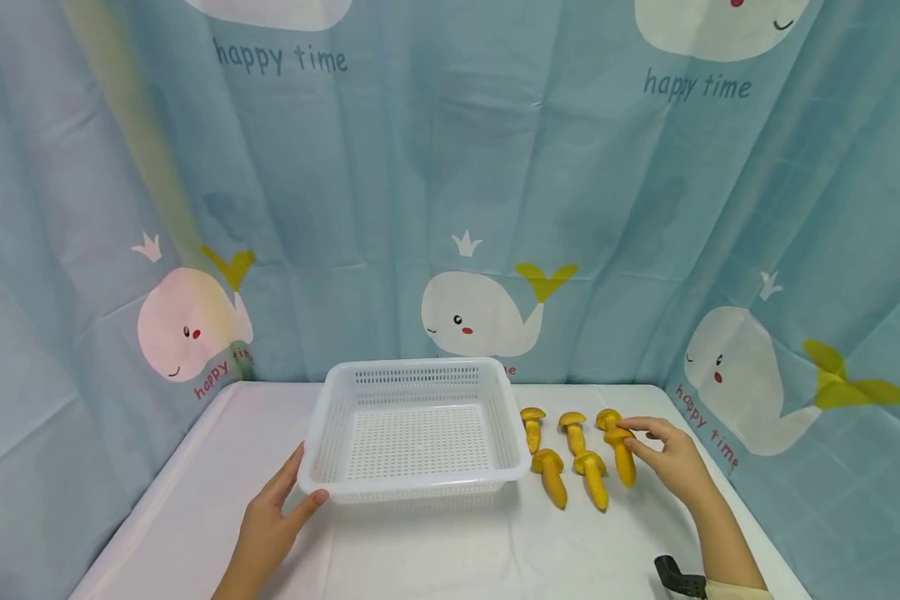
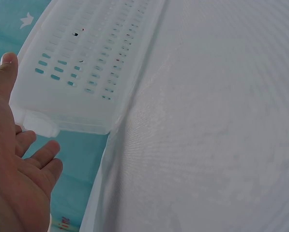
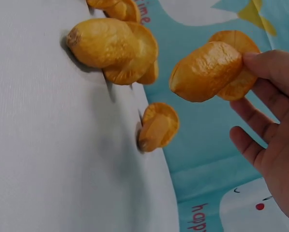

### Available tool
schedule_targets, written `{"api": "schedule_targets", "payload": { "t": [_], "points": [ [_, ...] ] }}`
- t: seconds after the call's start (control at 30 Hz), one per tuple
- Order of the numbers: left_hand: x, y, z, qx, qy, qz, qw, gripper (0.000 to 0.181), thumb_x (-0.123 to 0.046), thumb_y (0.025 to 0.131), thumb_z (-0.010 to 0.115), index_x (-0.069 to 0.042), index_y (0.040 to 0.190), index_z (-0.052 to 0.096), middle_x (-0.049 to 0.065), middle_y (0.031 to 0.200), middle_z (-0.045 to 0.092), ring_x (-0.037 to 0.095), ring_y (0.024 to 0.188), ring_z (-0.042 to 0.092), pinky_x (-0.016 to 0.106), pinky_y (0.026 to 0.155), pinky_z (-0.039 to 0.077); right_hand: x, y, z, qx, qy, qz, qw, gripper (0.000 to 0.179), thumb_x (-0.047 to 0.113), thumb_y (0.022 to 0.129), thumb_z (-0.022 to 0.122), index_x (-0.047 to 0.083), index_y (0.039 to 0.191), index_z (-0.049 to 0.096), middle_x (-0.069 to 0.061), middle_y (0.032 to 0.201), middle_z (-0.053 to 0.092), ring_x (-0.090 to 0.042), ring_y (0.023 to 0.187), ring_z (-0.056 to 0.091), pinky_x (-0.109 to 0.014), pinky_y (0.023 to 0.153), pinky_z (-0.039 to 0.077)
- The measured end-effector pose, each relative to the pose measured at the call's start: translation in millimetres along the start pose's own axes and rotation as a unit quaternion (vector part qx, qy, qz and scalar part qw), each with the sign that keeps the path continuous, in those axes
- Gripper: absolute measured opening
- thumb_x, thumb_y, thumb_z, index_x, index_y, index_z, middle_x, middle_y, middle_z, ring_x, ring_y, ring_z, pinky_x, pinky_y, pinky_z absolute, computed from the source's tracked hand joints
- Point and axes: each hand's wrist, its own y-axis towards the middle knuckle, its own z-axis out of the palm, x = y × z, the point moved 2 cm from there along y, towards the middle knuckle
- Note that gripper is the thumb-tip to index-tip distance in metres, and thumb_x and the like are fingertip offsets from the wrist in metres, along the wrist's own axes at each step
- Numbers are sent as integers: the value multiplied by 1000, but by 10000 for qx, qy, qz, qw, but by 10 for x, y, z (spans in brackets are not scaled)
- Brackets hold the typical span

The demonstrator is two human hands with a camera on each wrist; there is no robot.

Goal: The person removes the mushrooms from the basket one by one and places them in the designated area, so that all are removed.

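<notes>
A white plastic basket (image 1: 420,487) with slotted walls stands upright on the white table. My left hand (image 1: 266,521) is at its front left corner, thumb by the front rim and fingers along the left side. In the left wrist view the left hand (image 2: 18,159) has its fingers spread, fingertips right at the basket's edge. On the right, my right hand (image 1: 671,458) pinches a yellow-brown mushroom (image 3: 207,72) by its cap between thumb and fingers. Another mushroom (image 3: 159,126) lies just beyond the held one. The right wrist view shows the held mushroom raised off the cloth.
Right of the basket lie several more mushrooms (image 1: 549,477), in two loose rows with stems toward me. A white cloth (image 1: 420,554) covers the table. Blue curtains (image 1: 375,200) with printed whales hang behind and on both sides. A black strap piece (image 1: 678,577) shows by my right forearm.
</notes>
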Motion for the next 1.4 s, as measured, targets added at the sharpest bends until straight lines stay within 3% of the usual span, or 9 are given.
{"api": "schedule_targets", "payload": {
  "t": [0.17, 0.43, 0.97, 1.4],
  "points": [
    [-11, -3, 2, -13, -1, -42, 10000, 86, -38, 91, 78, -27, 162, 32, 14, 164, 34, 50, 143, 41, 68, 108, 40, -75, 6, 4, 103, 5, 172, 9998, 36, 36, 100, 69, 13, 127, 72, -16, 129, 68, -43, 124, 54, -67, 102, 46],
    [3, 0, 7, -5, -51, -10, 10000, 85, -40, 90, 78, -35, 161, 31, 10, 164, 34, 48, 144, 40, 69, 108, 40, -217, -1, 28, 198, -42, 349, 9992, 37, 38, 100, 68, 14, 127, 72, -17, 129, 68, -42, 125, 54, -67, 103, 45],
    [6, -11, 4, -2, 9, 26, 10000, 85, -38, 91, 78, -36, 161, 30, 10, 164, 34, 48, 143, 42, 65, 109, 40, -393, -9, 69, 409, -170, 521, 9977, 36, 38, 100, 67, 14, 128, 72, -14, 129, 69, -41, 125, 55, -64, 103, 46],
    [-8, -13, 2, 31, 27, -61, 10000, 85, -39, 92, 77, -36, 161, 29, 9, 165, 33, 49, 143, 41, 65, 110, 39, -472, -21, 111, 484, -225, 424, 9977, 35, 33, 99, 70, 13, 127, 72, -13, 124, 71, -38, 122, 59, -59, 105, 47]
  ]
}}
